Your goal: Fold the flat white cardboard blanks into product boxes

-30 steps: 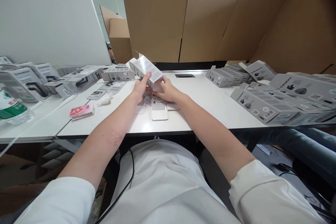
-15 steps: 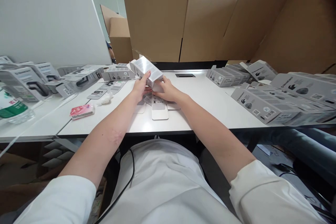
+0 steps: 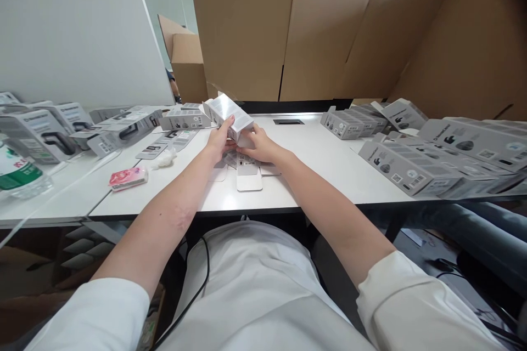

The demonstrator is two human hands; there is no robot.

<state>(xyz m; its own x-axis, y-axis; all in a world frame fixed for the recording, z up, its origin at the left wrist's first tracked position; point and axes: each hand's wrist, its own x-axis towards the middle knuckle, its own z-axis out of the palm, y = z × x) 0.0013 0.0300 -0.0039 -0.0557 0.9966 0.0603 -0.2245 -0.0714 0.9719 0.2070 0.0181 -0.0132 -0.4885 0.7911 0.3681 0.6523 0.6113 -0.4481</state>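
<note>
A small grey-and-white product box (image 3: 229, 112) is held tilted above the table, its far end showing a raised flap. My left hand (image 3: 219, 141) grips it from the left, thumb on top. From the right, my right hand (image 3: 259, 144) closes on its near end; some of those fingers are hidden. Beneath the hands lie flat, unfolded cartons (image 3: 249, 178) with printed panels, partly covered by the hands and the box. Left of them are more flat cartons (image 3: 158, 145) and another small box (image 3: 185, 118).
Assembled boxes stand in rows at the right (image 3: 405, 167) and left (image 3: 132, 120). A pink-and-white pack (image 3: 128, 177), a crumpled white piece (image 3: 164, 158) and a plastic bottle (image 3: 20, 173) lie on the left. Large cardboard (image 3: 242, 27) rises behind the white table (image 3: 321, 175).
The view has shifted slightly, so everything sits a little lower in the picture. Both hands keep hold of the box in nearly the same pose.
</note>
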